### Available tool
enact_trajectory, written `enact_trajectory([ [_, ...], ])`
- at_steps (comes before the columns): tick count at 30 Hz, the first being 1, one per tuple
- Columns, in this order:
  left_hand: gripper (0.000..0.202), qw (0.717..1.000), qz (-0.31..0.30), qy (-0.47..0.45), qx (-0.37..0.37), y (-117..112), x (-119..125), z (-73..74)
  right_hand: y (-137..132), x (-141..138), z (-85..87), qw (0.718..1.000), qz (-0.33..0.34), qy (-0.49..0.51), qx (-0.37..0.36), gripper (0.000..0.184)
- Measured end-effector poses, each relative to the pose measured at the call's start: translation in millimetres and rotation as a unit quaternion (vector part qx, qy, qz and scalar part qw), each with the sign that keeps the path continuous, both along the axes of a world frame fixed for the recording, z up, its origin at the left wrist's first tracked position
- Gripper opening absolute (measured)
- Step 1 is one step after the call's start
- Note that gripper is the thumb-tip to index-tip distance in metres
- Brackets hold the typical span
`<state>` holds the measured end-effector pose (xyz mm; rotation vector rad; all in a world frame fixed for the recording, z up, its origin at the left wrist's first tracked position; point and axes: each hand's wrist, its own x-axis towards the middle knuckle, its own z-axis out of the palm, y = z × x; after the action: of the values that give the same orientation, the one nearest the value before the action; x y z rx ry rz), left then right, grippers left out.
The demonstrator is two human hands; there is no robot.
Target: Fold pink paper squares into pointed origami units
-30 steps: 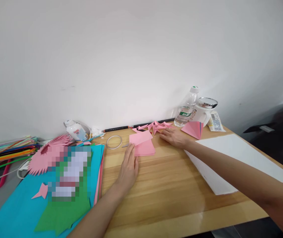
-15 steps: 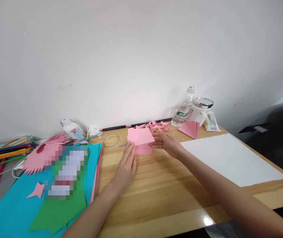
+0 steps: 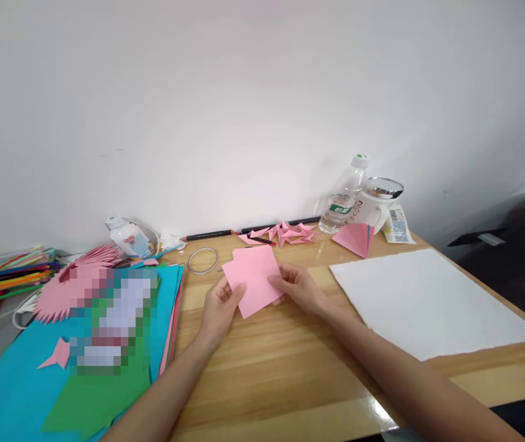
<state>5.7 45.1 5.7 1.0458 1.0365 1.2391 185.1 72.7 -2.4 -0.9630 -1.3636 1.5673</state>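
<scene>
A square sheet of pink paper (image 3: 257, 279) is held up between my hands, turned at an angle. Behind it, the edge of another pink sheet (image 3: 240, 254) shows. My left hand (image 3: 220, 305) pinches the lower left edge, thumb on the front. On the right edge my right hand (image 3: 296, 285) grips with its thumb in front and fingers behind. Just beyond lie several folded pink paper pieces (image 3: 290, 233) and a dark pen (image 3: 262, 240). A thin ring (image 3: 203, 261) rests to the left of the sheets.
At left, blue paper (image 3: 13, 362), green paper (image 3: 96, 399) and a pleated pink paper ring (image 3: 54, 291) lie near bundled coloured stems (image 3: 4, 276). A water bottle (image 3: 342, 196), a mug (image 3: 370, 212) and folded pink paper (image 3: 354, 239) stand back right, behind a white sheet (image 3: 432, 307).
Both hands have closed on the pink sheet and drawn it nearer, turning it askew. My right hand's fingers were spread beside it before. The dark pen beyond has come into view.
</scene>
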Motion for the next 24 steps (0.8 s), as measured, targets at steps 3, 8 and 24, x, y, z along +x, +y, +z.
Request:
enact_trajectory([
  [3,0.042,1.000,0.006,-0.004,0.009,1,-4,-4.6,-1,-1,0.9,1.000,0.006,0.010,-0.012,0.030],
  [8,0.032,0.999,0.004,0.031,0.013,3,-9,-9.4,5,4,0.1,0.987,-0.012,0.108,-0.118,0.028],
  [24,0.044,0.977,-0.191,0.067,0.074,-3,-2,1.5,6,16,5.0,0.995,-0.102,-0.015,-0.002,0.052],
])
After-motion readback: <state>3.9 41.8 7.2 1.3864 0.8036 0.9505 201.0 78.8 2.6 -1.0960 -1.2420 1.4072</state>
